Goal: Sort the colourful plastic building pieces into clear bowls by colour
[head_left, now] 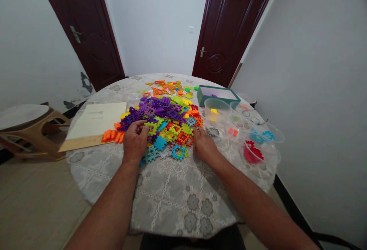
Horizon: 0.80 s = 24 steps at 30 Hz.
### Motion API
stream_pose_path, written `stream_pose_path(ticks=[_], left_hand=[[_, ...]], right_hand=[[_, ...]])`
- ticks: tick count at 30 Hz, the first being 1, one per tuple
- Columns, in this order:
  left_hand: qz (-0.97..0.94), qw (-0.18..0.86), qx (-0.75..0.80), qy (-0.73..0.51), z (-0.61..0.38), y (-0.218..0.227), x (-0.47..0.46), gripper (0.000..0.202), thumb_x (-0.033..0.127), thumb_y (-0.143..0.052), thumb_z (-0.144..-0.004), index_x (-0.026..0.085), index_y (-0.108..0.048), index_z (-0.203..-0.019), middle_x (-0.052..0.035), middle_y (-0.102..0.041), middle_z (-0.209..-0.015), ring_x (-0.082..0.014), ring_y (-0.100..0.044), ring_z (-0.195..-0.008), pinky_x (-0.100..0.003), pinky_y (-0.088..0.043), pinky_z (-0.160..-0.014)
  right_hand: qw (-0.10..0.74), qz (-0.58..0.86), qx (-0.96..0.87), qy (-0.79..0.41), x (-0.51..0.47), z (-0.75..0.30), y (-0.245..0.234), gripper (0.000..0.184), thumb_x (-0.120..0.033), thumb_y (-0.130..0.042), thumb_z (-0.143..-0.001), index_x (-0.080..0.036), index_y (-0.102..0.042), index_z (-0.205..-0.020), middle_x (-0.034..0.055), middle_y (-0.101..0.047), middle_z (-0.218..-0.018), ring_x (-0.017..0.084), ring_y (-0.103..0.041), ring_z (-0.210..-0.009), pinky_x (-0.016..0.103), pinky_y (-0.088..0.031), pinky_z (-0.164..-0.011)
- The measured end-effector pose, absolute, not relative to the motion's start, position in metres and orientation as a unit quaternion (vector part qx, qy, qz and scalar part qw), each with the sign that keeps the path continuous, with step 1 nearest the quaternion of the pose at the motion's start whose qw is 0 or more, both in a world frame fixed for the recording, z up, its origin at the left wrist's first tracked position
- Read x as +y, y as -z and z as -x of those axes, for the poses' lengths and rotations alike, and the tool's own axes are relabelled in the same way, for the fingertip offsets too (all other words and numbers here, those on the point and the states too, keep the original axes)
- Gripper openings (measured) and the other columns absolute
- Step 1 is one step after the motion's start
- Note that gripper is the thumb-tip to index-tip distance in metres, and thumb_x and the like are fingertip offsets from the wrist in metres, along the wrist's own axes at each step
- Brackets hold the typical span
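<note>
A heap of notched plastic building pieces (160, 106) in purple, yellow-green, blue, orange and red covers the middle of the table. At the heap's left side is my left hand (135, 142), its thumb and fingers closed at the edge of a yellow-green building piece (151, 128). My right hand (203, 142) rests at the right edge of the heap, fingers curled; whatever they grip is hidden. Between the hands, a blue square piece with a round opening (178, 152) lies at the heap's near edge. Ribbed orange pieces (113, 136) lie left of my left hand.
Right of the heap are a green box (219, 94), a clear tub (217, 106) with yellow pieces, and clear containers with blue pieces (262, 136) and red pieces (252, 152). A paper folder (96, 122) lies left; a stool (31, 127) stands beside the table.
</note>
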State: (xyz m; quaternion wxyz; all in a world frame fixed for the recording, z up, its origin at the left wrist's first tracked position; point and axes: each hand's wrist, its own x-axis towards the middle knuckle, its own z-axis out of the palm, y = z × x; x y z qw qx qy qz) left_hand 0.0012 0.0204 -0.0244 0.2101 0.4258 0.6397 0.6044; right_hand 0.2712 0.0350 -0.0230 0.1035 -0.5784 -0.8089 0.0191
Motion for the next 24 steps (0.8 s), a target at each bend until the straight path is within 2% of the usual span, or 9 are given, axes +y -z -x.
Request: stream_pose_path(ticks=[2,5,8,12,15,18,21,24], left_hand=[[-0.422,0.219,0.636,-0.608,-0.002,0.022,0.019,0.038,0.039,-0.066,-0.085,0.020,-0.071,-0.118,-0.0024,-0.073,-0.091,-0.0156,-0.070,-0.069,-0.026,-0.061,-0.059],[-0.416,0.233,0.631,-0.612,-0.004,0.018,0.018,0.038,0.039,-0.066,-0.085,0.019,-0.070,-0.117,-0.0024,-0.073,-0.090,-0.0156,-0.070,-0.069,-0.026,-0.061,-0.059],[-0.416,0.234,0.629,-0.614,-0.005,0.017,0.017,0.039,0.038,-0.066,-0.084,0.019,-0.070,-0.117,-0.0028,-0.074,-0.092,-0.0156,-0.070,-0.069,-0.027,-0.062,-0.059],[-0.420,0.228,0.633,-0.609,-0.005,0.018,0.017,0.039,0.038,-0.065,-0.085,0.018,-0.070,-0.119,-0.0035,-0.074,-0.093,-0.0165,-0.072,-0.071,-0.027,-0.061,-0.060],[-0.419,0.230,0.637,-0.605,-0.005,0.018,0.018,0.040,0.038,-0.065,-0.085,0.018,-0.070,-0.120,-0.0036,-0.075,-0.093,-0.0167,-0.072,-0.073,-0.027,-0.062,-0.062],[-0.424,0.227,0.637,-0.602,-0.004,0.020,0.018,0.040,0.037,-0.065,-0.085,0.018,-0.070,-0.120,-0.0035,-0.075,-0.092,-0.0162,-0.072,-0.072,-0.027,-0.062,-0.061],[-0.429,0.225,0.632,-0.605,-0.004,0.021,0.019,0.040,0.038,-0.065,-0.086,0.018,-0.070,-0.120,-0.0040,-0.075,-0.092,-0.0168,-0.073,-0.073,-0.026,-0.062,-0.061],[-0.426,0.229,0.630,-0.608,-0.004,0.021,0.018,0.039,0.037,-0.065,-0.086,0.018,-0.070,-0.120,-0.0038,-0.075,-0.092,-0.0169,-0.073,-0.073,-0.026,-0.062,-0.061]], right_hand=[[0.089,0.597,-0.797,-0.016,0.046,-0.265,0.030,0.056,-0.006,-0.049,-0.093,-0.009,-0.047,-0.149,0.0268,-0.054,-0.146,0.029,-0.068,-0.116,0.036,-0.056,-0.090],[0.097,0.610,-0.786,-0.018,0.049,-0.267,0.034,0.044,-0.012,-0.049,-0.096,-0.013,-0.054,-0.139,0.0227,-0.061,-0.130,0.027,-0.070,-0.102,0.035,-0.055,-0.083],[0.100,0.607,-0.788,-0.019,0.040,-0.270,0.034,0.034,-0.022,-0.054,-0.097,-0.015,-0.060,-0.129,0.0196,-0.062,-0.122,0.028,-0.068,-0.098,0.036,-0.054,-0.081],[0.110,0.593,-0.798,-0.021,0.031,-0.273,0.035,0.036,-0.033,-0.055,-0.098,-0.017,-0.061,-0.130,0.0173,-0.062,-0.120,0.027,-0.065,-0.095,0.036,-0.052,-0.081],[0.157,0.564,-0.810,-0.037,0.036,-0.278,0.040,0.032,-0.029,-0.047,-0.102,-0.016,-0.062,-0.127,0.0158,-0.065,-0.115,0.026,-0.064,-0.099,0.035,-0.049,-0.086],[0.222,0.541,-0.807,-0.083,0.047,-0.288,0.044,0.028,-0.024,-0.039,-0.104,-0.016,-0.065,-0.110,0.0115,-0.068,-0.099,0.023,-0.063,-0.094,0.032,-0.047,-0.086],[0.293,0.547,-0.771,-0.145,0.055,-0.296,0.046,0.027,-0.029,-0.038,-0.104,-0.020,-0.062,-0.095,0.0055,-0.068,-0.085,0.021,-0.063,-0.083,0.030,-0.045,-0.078],[0.351,0.550,-0.734,-0.188,0.057,-0.295,0.046,0.025,-0.034,-0.042,-0.102,-0.022,-0.063,-0.094,0.0039,-0.070,-0.087,0.022,-0.064,-0.085,0.030,-0.046,-0.077]])
